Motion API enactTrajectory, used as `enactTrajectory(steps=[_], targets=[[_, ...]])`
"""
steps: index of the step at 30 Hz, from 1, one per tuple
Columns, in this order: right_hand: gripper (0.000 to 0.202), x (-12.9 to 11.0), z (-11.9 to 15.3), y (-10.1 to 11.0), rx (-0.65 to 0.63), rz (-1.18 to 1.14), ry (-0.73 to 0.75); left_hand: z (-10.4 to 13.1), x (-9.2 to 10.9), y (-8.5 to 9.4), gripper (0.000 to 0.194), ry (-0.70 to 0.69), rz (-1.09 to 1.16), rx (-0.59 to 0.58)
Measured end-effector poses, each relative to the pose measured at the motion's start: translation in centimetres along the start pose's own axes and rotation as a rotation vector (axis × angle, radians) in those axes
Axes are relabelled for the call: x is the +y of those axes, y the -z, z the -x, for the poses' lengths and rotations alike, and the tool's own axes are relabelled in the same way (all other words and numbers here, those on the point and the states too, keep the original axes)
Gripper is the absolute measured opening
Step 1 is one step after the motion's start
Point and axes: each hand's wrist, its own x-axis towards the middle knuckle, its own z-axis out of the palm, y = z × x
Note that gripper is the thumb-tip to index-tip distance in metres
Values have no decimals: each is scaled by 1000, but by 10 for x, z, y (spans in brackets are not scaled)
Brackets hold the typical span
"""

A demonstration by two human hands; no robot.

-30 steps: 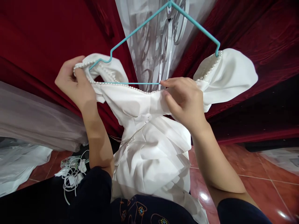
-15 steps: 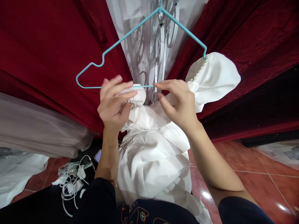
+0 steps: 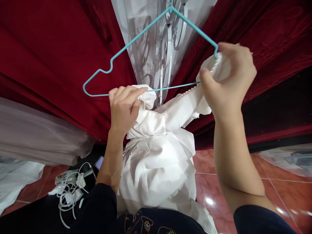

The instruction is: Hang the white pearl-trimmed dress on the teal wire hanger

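In the head view, a white dress (image 3: 156,162) hung in front of the person, its bodice between the two hands and its folded skirt reaching down toward the person's body. A light blue hanger (image 3: 140,35) stood above it, its left end bare and its right end at one of the puffed sleeves. Pearl-like beads (image 3: 179,99) edged the neckline.

The hands were well apart. The left hand (image 3: 124,109) was clamped on the bunched left sleeve (image 3: 151,99), its thumb at the beaded edge and its fingers across the hanger's lower bar. The right hand (image 3: 231,76), somewhat blurred, curved around the right sleeve (image 3: 204,65) beside the hanger's notch, thumb and fingertips spaced apart; whether it gripped the cloth could not be told.

Behind the hanger stood a white scrolled frame (image 3: 166,48) against pale drapery (image 3: 140,48), with a dark red curtain (image 3: 60,39) to the left and another red drape (image 3: 275,29) to the right. At the lower left, tangled white cables (image 3: 69,196) and a phone (image 3: 98,162) lay on a black surface (image 3: 31,214). Greyish sheer fabric (image 3: 36,130) hung farther left. Glossy reddish tiles (image 3: 204,169) covered the floor. Dark sleeve cuffs (image 3: 103,198) ringed the person's arms.
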Motion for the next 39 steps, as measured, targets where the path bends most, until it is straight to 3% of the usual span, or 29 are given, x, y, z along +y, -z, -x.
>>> enactTrajectory(steps=[3,5,10,14,17,19,21,24,27,29,31,33,36,39], targets=[[34,7,-11,2,9,121,20,-1,-5,7,40,-12,-10,-18],[33,11,-17,7,53,35,17,-3,-9,13,42,-29,-4,-22],[25,39,-22,28,192,-96,-160,-9,-14,19,44,-34,21,-66],[15,74,8,32,352,-51,-229,-11,-8,13,45,-11,56,-70],[17,78,43,31,388,-44,-203,-10,-2,6,45,-1,88,-70],[17,64,62,31,348,-34,-81,-9,2,2,45,-1,95,-71],[19,42,71,32,306,-1,152,-8,5,-1,46,0,94,-70],[35,9,67,26,106,-53,366,-7,9,-2,48,12,106,-84],[48,-10,55,10,-194,-142,329,-6,11,-2,47,16,124,-102],[41,-13,51,-4,-216,-214,266,-2,10,-4,45,-10,171,-106],[30,-13,52,-14,-136,-271,205,7,8,-8,40,-45,246,-14],[23,-12,54,-20,-87,-303,155,22,3,-13,32,-17,290,209],[18,-14,57,-23,-64,-309,104,45,-10,-19,24,199,313,508],[18,-15,57,-22,-63,-294,67,50,-32,-15,23,401,358,638]])
